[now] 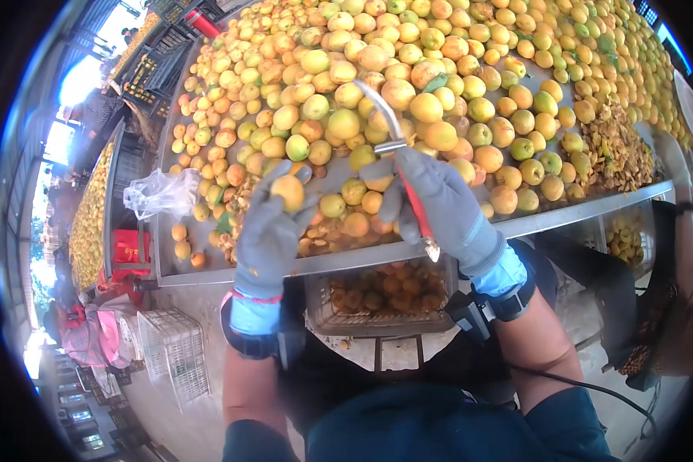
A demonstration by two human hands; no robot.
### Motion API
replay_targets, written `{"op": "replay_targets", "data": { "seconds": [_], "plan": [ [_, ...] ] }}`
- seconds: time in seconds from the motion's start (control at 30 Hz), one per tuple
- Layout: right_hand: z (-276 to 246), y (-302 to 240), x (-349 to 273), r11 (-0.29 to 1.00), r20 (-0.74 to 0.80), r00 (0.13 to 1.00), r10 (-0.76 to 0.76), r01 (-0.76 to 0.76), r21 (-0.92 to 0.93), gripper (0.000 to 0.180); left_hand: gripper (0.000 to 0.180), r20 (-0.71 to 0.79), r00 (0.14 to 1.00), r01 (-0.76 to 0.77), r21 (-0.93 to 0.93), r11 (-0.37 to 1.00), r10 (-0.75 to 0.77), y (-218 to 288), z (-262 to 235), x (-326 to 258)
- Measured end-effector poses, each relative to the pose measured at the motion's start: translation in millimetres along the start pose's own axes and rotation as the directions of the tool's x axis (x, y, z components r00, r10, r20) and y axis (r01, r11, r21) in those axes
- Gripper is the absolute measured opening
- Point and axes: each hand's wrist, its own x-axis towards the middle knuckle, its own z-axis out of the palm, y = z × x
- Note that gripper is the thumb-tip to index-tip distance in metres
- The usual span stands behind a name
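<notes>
My left hand (268, 231), in a grey glove, holds a yellow-orange apricot (288, 192) between thumb and fingers just above the near edge of the metal table (362, 258). My right hand (439, 204), also gloved in grey, grips a red-handled tool (416, 208) whose curved metal blade (381, 115) points up over the fruit. A huge heap of yellow and orange apricots (408, 69) covers the table in front of both hands. Cut fruit pieces lie near the table's front edge between my hands.
A wire basket (381, 296) with cut fruit hangs under the table edge. A pile of pits and scraps (616, 154) lies at the right. A crumpled plastic bag (160, 192) sits at the left edge. White crates (175, 350) and a red crate (131, 246) stand below left. Another person's arm (681, 192) is at the right.
</notes>
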Motion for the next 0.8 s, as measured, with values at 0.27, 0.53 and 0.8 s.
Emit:
{"op": "replay_targets", "data": {
  "seconds": [0.27, 0.53, 0.8],
  "plan": [
    [31.7, 6.4, -22.4, 1.000, 0.086, 0.996, -0.027, 0.026, 0.007, 0.059, 0.055, 0.110, 0.989, -0.072, -0.245, 0.967, 0.101, -11.5, 59.3, -41.4],
    [34.7, 3.0, -33.0, 0.995, 0.098, 0.991, 0.090, -0.085, -0.061, 0.054, 0.060, -0.093, 0.990, 0.062, -0.354, 0.933, -0.101, -31.1, 46.1, -40.7],
    [41.8, 21.0, -35.8, 0.996, 0.030, 0.996, 0.089, -0.088, -0.026, 0.046, 0.059, -0.092, 0.990, 0.054, -0.465, 0.884, -0.109, -28.0, 51.5, -31.3]
  ]
}}
